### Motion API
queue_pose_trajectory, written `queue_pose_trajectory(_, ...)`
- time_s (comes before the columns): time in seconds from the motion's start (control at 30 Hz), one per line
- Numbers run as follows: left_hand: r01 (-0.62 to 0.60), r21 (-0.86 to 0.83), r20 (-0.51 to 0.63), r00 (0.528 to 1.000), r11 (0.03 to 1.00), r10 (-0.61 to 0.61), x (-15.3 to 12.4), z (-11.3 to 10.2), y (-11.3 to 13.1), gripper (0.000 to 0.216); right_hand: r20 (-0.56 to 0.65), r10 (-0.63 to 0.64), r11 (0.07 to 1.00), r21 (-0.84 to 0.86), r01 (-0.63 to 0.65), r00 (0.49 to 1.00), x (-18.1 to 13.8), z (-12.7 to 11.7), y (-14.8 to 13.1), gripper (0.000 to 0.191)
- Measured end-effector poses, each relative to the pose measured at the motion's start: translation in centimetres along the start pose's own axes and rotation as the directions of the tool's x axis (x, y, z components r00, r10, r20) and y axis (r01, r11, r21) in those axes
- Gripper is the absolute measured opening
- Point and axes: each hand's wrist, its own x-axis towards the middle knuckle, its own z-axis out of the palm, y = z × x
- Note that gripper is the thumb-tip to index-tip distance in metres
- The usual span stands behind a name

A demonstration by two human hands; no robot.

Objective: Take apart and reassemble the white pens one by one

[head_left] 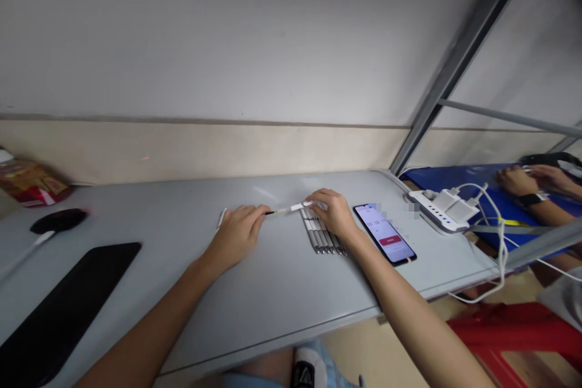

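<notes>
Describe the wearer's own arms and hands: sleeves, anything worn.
Both forearms are bare up to the frame edge, with no sleeves in view. The left hand and right hand wear no gloves, rings or watch that I can see. No marks or bandages show.

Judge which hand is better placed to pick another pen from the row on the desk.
Probably the right hand: it rests directly over the row of pens. The left hand sits farther away, pinching the refill tip.
</notes>
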Motion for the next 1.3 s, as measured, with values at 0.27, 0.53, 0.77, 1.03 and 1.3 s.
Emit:
queue_pose_trajectory(0.27, 0.011, -0.011, 0.039, 0.999, 1.000, -0.010, 0.0, -0.2, 0.7, 0.028, 0.033, -0.076, 0.996, 0.052, 0.074, 0.997, -0.1, 0.6, -0.7, 0.017)
queue_pose_trajectory(0.53, 0.013, -0.104, 0.079, 0.997, 0.995, -0.005, -0.1, 0.3, 0.9, 0.031, 0.060, -0.120, 0.986, 0.120, 0.112, 0.991, -0.3, 1.7, -2.0, 0.020)
queue_pose_trajectory(0.77, -0.084, -0.057, -0.021, 0.996, 0.995, 0.083, 0.0, -0.1, 0.8, 0.023, 0.193, 0.050, 0.945, 0.310, -0.109, 0.980, -0.4, 1.3, -2.6, 0.034)
queue_pose_trajectory(1.03, 0.154, -0.340, -0.078, 0.978, 0.928, -0.192, 0.4, -1.0, 0.3, 0.036, 0.179, 0.172, 0.847, 0.476, -0.238, 0.969, 0.2, 1.2, -1.9, 0.031)
queue_pose_trajectory(1.3, 0.123, -0.690, -0.055, 0.974, 0.713, -0.221, 0.8, -0.8, -0.7, 0.028, 0.216, 0.221, 0.834, 0.464, -0.299, 0.951, 0.1, 1.2, -1.8, 0.043)
